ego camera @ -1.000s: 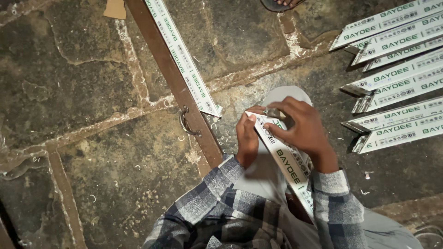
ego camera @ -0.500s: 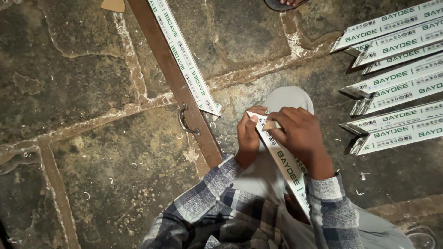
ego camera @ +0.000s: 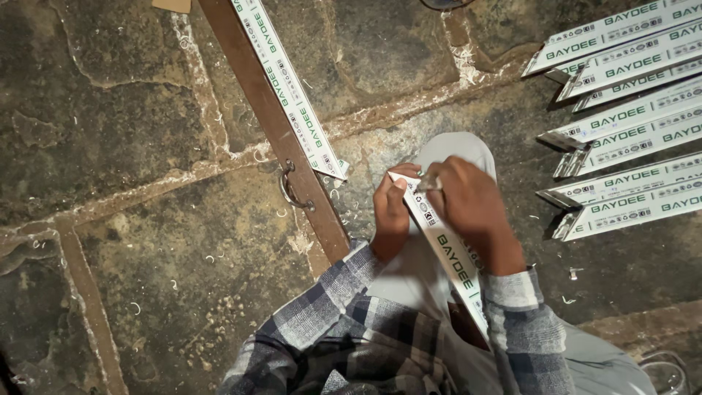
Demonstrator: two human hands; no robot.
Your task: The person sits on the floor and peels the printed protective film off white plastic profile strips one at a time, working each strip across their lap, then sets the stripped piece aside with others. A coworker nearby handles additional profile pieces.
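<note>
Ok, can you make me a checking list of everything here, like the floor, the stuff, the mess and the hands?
Surface: stone floor, rough slabs with pale joints.
Job's things: white strip with green print, held across the lap.
Clutter: pale shavings on the floor; more strips lying in a row; another strip beside a brown bar with a metal handle.
Hands: left hand and right hand both grip the strip's pointed end.
Cables: nothing seen.
Surroundings: plaid sleeves.

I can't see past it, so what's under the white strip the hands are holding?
Under the white strip you can see the person's pale-trousered knee and lap, with stone floor around it. The left hand and right hand cover the strip's tip, so what's beneath there stays hidden.
</note>
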